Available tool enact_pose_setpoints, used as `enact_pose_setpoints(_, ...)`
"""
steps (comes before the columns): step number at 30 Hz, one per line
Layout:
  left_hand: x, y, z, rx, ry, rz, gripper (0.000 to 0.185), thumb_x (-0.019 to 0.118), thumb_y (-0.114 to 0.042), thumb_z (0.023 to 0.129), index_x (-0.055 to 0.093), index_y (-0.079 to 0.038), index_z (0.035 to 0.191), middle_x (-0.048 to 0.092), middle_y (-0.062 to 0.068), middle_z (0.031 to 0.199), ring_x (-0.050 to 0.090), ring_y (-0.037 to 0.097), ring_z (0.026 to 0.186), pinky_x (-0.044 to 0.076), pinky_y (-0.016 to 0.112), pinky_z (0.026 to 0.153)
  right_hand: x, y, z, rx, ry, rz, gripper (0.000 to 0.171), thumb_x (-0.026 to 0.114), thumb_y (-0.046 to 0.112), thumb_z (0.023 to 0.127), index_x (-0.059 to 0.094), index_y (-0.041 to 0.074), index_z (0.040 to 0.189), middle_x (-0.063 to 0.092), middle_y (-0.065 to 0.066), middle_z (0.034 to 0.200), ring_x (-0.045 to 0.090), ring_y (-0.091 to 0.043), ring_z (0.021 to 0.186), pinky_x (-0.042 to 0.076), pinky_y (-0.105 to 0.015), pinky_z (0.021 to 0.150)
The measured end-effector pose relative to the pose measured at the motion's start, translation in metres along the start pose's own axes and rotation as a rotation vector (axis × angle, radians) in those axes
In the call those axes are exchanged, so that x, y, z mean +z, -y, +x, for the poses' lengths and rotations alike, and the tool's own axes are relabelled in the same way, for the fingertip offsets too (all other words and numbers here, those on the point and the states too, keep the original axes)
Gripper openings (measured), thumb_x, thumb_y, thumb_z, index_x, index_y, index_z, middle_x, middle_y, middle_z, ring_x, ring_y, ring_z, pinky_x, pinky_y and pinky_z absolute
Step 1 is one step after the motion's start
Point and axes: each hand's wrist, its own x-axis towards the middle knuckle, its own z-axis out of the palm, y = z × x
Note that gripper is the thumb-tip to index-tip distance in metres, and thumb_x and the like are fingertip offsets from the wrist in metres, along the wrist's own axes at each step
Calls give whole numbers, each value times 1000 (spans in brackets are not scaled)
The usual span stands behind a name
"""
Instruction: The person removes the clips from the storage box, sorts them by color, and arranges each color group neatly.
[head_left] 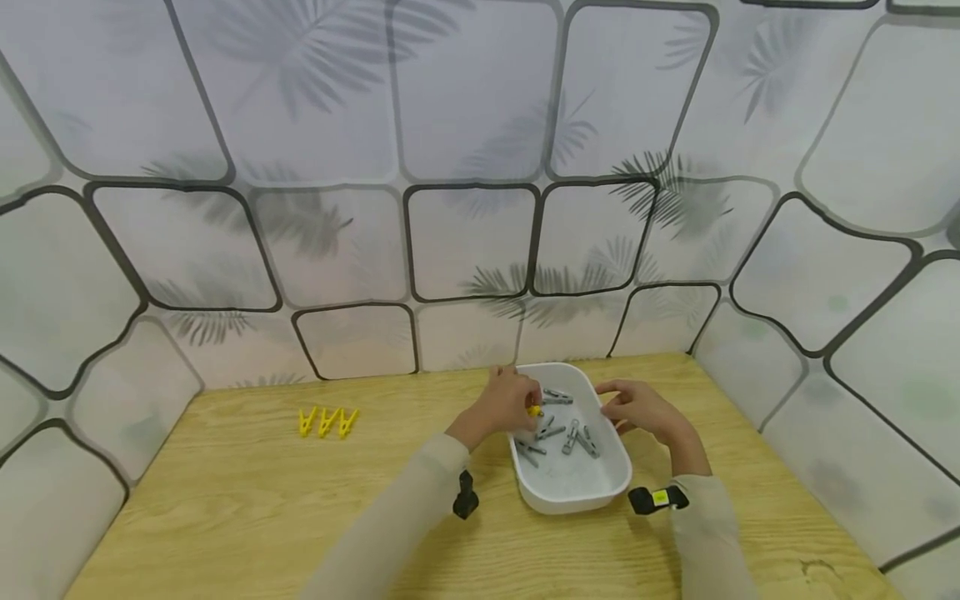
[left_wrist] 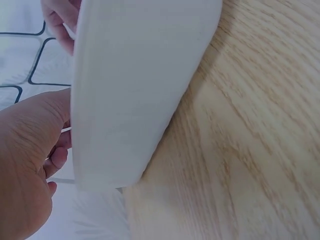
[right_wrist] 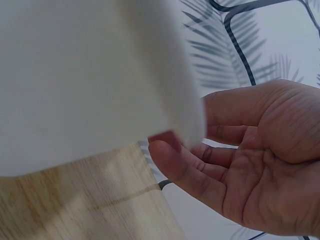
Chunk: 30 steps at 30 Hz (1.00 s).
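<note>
Three yellow clothespins [head_left: 328,422] lie in a row on the wooden table [head_left: 247,508], well to the left of the white tub [head_left: 573,492]. Inside the tub, several grey clothespins [head_left: 573,437] are scattered across its floor. At the tub's far left corner the left hand [head_left: 507,402] reaches in, its fingers pinching a yellow clothespin [head_left: 534,411]. At the tub's far right rim rests the right hand [head_left: 637,410], its fingers loosely bent and holding nothing.
</note>
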Motion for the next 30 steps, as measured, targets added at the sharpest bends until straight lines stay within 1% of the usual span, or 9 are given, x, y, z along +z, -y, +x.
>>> enact_pose_setpoints(6,-11,4,-6,0,-61,-31,20,85,-21,77,72,-19,93,67,-6,81,43,14,83,24,36,85,0,2,0,-2,-1,-10,47,60,7,99,48,-10,142,69,-18,99,68,-19,86,61,-42,76)
enact_pose_setpoints(9,-17,7,-12,4,-95,-69,21,85,-20,77,71,-18,94,69,-5,85,45,15,85,25,38,86,2,3,1,-4,2,-17,47,60,7,99,48,-10,141,69,-18,100,68,-19,87,61,-43,77)
enact_pose_setpoints(12,-23,10,-19,13,-144,-132,21,84,-16,77,71,-15,94,71,-2,87,49,19,89,26,43,88,4,3,2,3,1,-16,47,60,7,99,49,-9,141,69,-18,101,68,-19,87,61,-42,77)
enact_pose_setpoints(15,-31,13,-26,6,-200,-183,19,83,-14,77,72,-14,93,71,-1,87,50,20,91,26,46,90,4,3,1,-9,8,-18,47,60,7,99,48,-10,141,69,-18,100,68,-19,87,61,-42,77)
enact_pose_setpoints(20,-43,19,-40,-14,-296,-237,16,81,-14,79,72,-13,92,69,-2,85,48,19,88,26,48,91,3,5,1,-14,11,-24,48,60,8,99,48,-11,141,69,-21,103,68,-19,88,61,-43,77)
enact_pose_setpoints(22,-47,22,-46,-15,-338,-261,16,80,-12,79,72,-13,93,70,0,86,48,20,87,27,50,91,2,5,1,-5,8,-23,48,60,8,99,48,-10,142,69,-21,104,68,-20,89,61,-44,78)
enact_pose_setpoints(27,-56,37,-64,-34,-467,-279,17,81,-10,80,72,-13,94,72,2,87,53,26,88,29,51,89,0,2,1,-5,12,-25,49,60,9,99,47,-10,143,69,-23,106,69,-21,89,61,-44,77)
enact_pose_setpoints(30,-61,49,-78,-73,-533,-282,16,81,-9,81,71,-13,93,71,3,87,53,28,88,26,51,90,0,-1,1,-9,14,-17,49,60,9,99,47,-10,143,69,-21,105,69,-21,88,61,-42,77)
